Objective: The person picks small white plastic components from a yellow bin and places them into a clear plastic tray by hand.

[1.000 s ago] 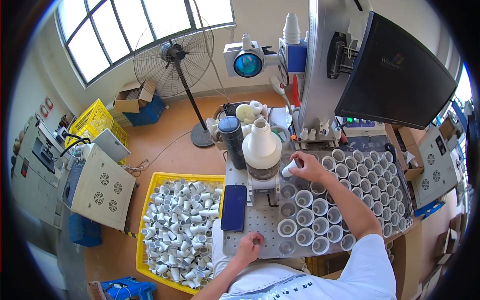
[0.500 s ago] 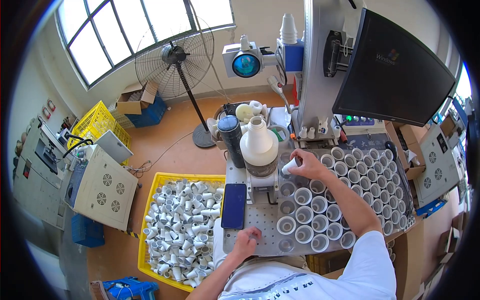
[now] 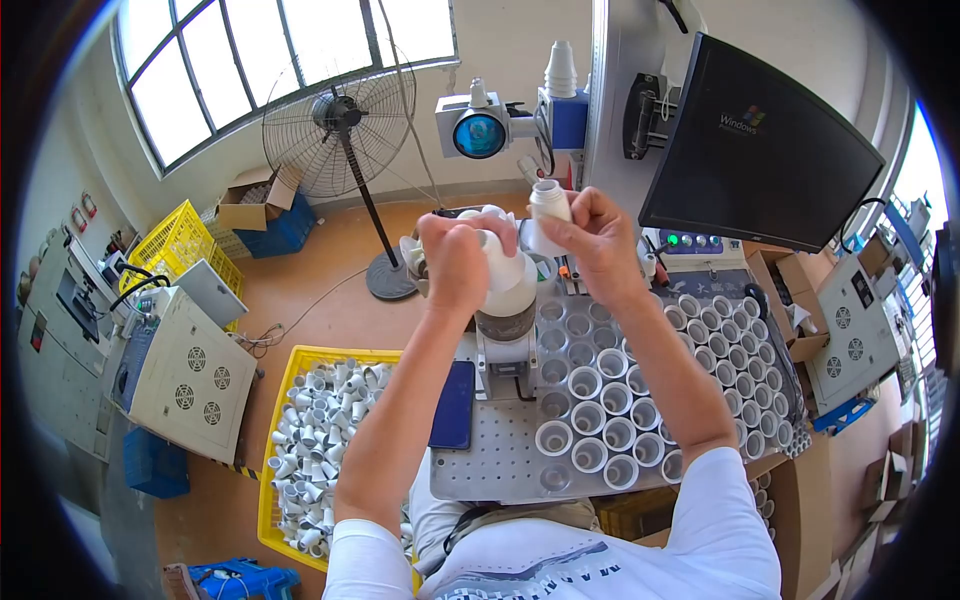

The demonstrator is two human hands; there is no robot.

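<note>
My left hand (image 3: 455, 262) grips the top of a big white cone-shaped bottle form (image 3: 510, 283) that stands on a small fixture (image 3: 505, 358) at the middle of the perforated metal work plate (image 3: 490, 460). My right hand (image 3: 592, 238) is raised beside it and holds a small white plastic fitting (image 3: 548, 203) by its body, just right of the cone's tip. Rows of white cup-shaped fittings (image 3: 640, 385) stand open end up on the plate to the right, under my right forearm.
A yellow crate (image 3: 272, 470) full of white fittings sits on the floor at left. A dark phone (image 3: 453, 404) lies on the plate. Behind are a laser marking head (image 3: 478, 132), a black monitor (image 3: 755, 150), a standing fan (image 3: 338, 115) and grey cabinets (image 3: 185, 375).
My left hand rose from the plate's front edge to the cone's top. My right hand lifted a white fitting from the rows up beside the cone. The view tilted slightly.
</note>
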